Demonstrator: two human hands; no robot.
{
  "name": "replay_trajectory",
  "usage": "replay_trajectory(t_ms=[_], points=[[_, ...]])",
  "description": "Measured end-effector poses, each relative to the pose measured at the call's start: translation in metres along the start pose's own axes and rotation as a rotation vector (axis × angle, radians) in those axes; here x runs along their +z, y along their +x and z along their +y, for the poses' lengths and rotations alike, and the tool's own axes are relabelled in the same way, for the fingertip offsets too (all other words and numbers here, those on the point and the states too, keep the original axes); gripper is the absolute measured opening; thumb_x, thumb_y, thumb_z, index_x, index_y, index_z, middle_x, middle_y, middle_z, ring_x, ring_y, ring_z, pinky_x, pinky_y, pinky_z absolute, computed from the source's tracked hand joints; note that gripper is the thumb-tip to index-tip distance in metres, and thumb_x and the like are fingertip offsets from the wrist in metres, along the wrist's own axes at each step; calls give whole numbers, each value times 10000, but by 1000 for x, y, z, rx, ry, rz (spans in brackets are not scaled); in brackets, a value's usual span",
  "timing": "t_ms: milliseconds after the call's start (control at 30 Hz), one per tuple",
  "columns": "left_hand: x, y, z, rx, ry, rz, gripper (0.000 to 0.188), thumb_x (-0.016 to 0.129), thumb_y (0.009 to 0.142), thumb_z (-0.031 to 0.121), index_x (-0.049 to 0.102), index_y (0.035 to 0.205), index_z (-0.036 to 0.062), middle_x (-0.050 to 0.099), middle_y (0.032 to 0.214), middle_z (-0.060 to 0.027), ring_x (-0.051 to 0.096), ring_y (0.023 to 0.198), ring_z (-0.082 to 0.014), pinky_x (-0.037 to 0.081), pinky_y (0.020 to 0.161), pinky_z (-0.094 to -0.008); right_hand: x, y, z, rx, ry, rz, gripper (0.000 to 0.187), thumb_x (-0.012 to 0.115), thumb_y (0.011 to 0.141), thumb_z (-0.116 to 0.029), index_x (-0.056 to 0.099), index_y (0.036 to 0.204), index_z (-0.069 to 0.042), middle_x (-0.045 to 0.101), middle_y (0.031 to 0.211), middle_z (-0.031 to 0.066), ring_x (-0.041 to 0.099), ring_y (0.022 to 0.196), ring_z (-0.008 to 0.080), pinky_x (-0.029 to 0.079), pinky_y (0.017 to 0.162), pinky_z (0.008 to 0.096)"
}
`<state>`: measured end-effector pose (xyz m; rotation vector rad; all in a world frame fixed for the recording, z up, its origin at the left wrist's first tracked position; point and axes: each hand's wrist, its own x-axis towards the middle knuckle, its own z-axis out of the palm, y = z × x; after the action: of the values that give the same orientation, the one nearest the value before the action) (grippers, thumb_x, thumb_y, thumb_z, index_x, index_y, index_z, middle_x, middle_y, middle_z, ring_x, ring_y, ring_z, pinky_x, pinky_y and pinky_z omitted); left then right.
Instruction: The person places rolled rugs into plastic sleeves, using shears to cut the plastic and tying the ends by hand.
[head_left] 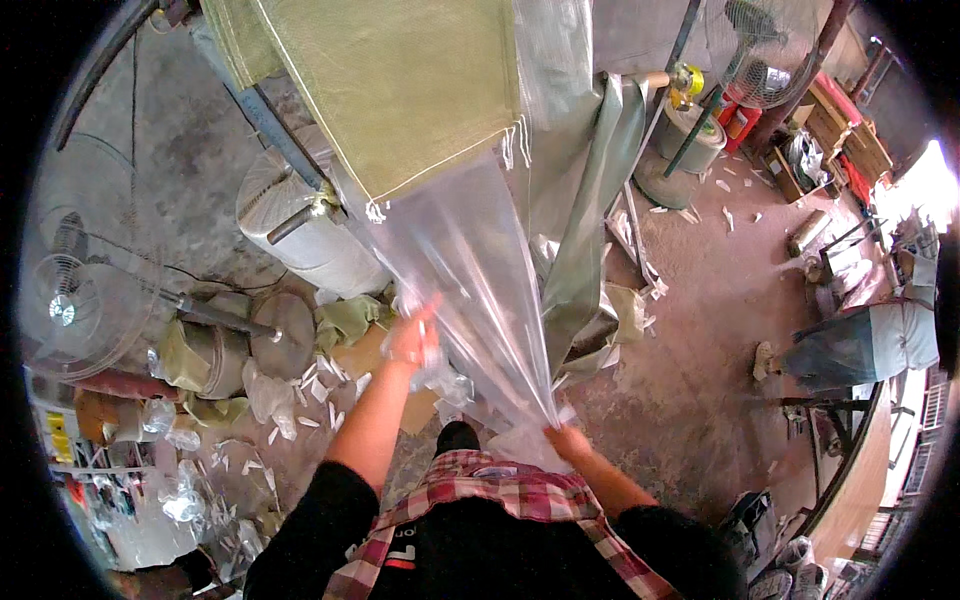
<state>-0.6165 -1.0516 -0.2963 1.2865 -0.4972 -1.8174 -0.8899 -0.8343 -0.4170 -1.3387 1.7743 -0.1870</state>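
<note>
A clear plastic liner (470, 270) stretches toward me from under the edge of a yellow-green woven sack (410, 90) with white stitching and loose thread ends. My right hand (568, 442) is closed on the liner's gathered near end, close to my waist. At the liner's left edge is my left hand (413, 338), with film lying over and around it. Blur and the shiny film hide whether its fingers grip. Loose folds of plastic hang just below that hand. A grey-green sheet (590, 230) drapes down to the right of the liner.
A large white wrapped roll (310, 220) stands left, beside a metal bar (265, 130). Fans stand at the left (75, 300) and far right (760, 50). Plastic scraps litter the floor. Another person's legs (850, 340) show at right, near a wooden-topped table (850, 490).
</note>
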Motion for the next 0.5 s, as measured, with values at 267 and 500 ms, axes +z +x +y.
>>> replay_trajectory(t_ms=[267,500], points=[[39,27,-33,470,1460,48,237,479,689,215,573,758,9,560,711,-212,540,730,-371,431,640,-421,-63,44,25,15,-50,-101,466,445,795,-372,404,1104,-25,452,1057,165,443,941,248,353,791,330],[37,-63,-140,5,1790,-923,228,451,719,183,529,877,38,560,791,-154,501,631,-272,410,567,-357,-136,124,-297,-405,612,161,691,498,740,-445,225,1226,-38,499,1043,198,494,958,304,383,808,349]])
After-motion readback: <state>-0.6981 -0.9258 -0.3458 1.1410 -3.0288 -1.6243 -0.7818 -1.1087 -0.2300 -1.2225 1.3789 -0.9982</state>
